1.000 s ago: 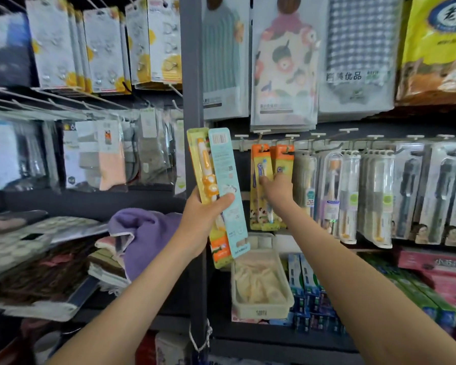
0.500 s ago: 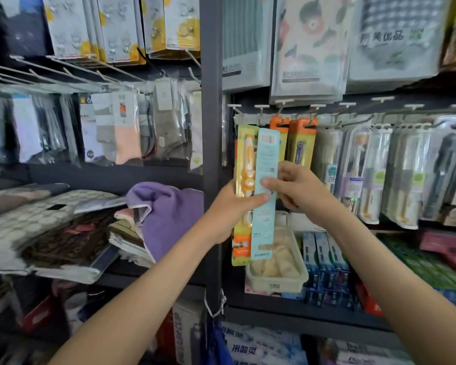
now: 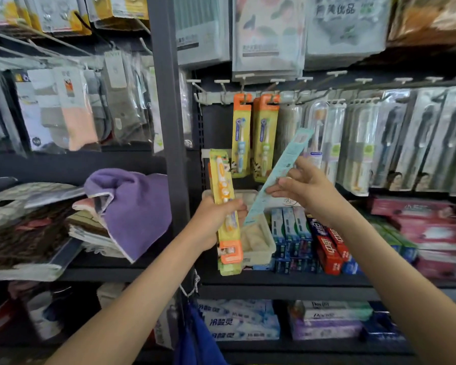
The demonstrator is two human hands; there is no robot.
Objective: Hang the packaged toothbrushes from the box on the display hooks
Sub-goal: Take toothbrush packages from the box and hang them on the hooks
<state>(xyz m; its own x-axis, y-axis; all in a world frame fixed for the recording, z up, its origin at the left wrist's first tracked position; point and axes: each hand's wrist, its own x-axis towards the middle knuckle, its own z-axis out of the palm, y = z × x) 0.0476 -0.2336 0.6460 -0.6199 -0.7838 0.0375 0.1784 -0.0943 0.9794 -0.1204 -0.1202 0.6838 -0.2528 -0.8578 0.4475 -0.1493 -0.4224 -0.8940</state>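
Observation:
My left hand [image 3: 216, 219] grips a yellow-and-orange packaged toothbrush [image 3: 224, 206], held upright in front of the shelf post. My right hand [image 3: 300, 185] pinches a light-blue packaged toothbrush [image 3: 279, 175], tilted with its top end up and to the right. Two orange-topped toothbrush packs [image 3: 256, 133] hang side by side on the display hooks [image 3: 221, 86] above my hands. To their left, two hooks are bare. The box is not in view.
A row of clear and silver toothbrush packs [image 3: 379, 143] fills the hooks to the right. Toothpaste boxes [image 3: 321, 241] and a white tray [image 3: 258, 233] sit on the shelf below. A dark upright post [image 3: 166, 127] divides off socks and a purple towel [image 3: 132, 206] at left.
My right hand took the light-blue pack from my left hand and drew it right, tilting it. My left hand now holds only the yellow pack, lower down. The view shifted.

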